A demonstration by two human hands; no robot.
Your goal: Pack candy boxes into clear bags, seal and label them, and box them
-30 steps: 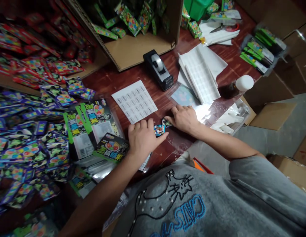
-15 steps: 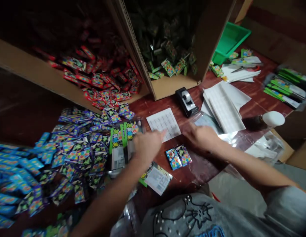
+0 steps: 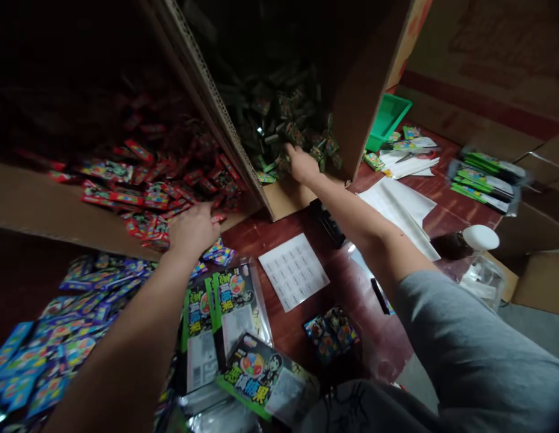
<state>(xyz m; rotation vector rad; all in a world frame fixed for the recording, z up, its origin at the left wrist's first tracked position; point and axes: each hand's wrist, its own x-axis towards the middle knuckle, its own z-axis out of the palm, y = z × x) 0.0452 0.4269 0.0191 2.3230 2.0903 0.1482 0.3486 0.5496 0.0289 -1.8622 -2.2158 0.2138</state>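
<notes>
Black "糖果" pouches point(image 3: 252, 368), left hand point(image 3: 193, 231) at red packets point(image 3: 157, 195), right hand point(image 3: 302, 165) at green packets point(image 3: 266, 177), grips unclear

Two cartons point(image 3: 283, 201) side by side at the table's point(image 3: 250, 233) back
Label sheet point(image 3: 293, 272) before them, bags point(image 3: 236, 300) left of it, paired packets point(image 3: 330, 334) nearer the front, bottle point(image 3: 481, 237) off right; packs point(image 3: 157, 198) in both cartons, reaching well back, it seems

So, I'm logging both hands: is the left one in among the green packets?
No, the left hand is at the red printed packets.
</notes>
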